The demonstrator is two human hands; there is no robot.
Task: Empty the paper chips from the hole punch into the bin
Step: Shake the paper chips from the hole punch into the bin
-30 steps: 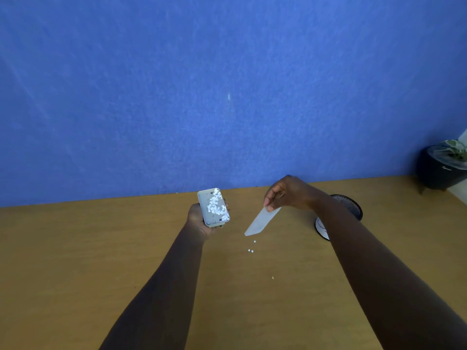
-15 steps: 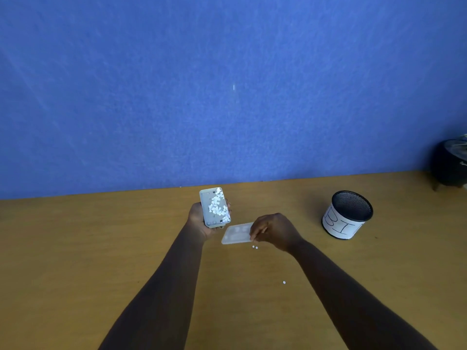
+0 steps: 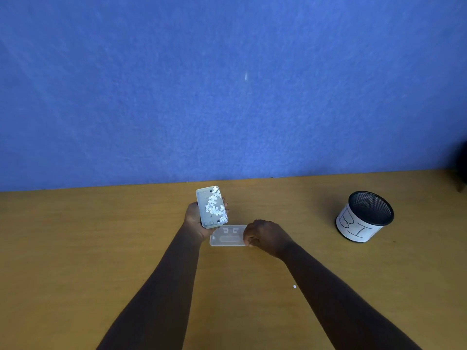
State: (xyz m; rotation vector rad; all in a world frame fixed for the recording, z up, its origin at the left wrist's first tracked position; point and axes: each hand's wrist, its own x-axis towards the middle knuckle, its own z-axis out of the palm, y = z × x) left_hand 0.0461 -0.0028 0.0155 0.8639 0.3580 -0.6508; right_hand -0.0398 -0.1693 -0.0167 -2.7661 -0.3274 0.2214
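Holding the hole punch [image 3: 211, 207] belly-up, the left hand [image 3: 195, 218] is wrapped around it, white paper chips [image 3: 214, 205] piled on the exposed underside. Just right of the punch, the right hand [image 3: 265, 237] is curled loosely on the clear plastic cover [image 3: 227, 236] lying flat on the desk [image 3: 75, 248]. Well right of the punch sits the mesh bin [image 3: 364, 215]. 1 stray chip [image 3: 294, 286] lies on the desk, nearer the camera than the punch.
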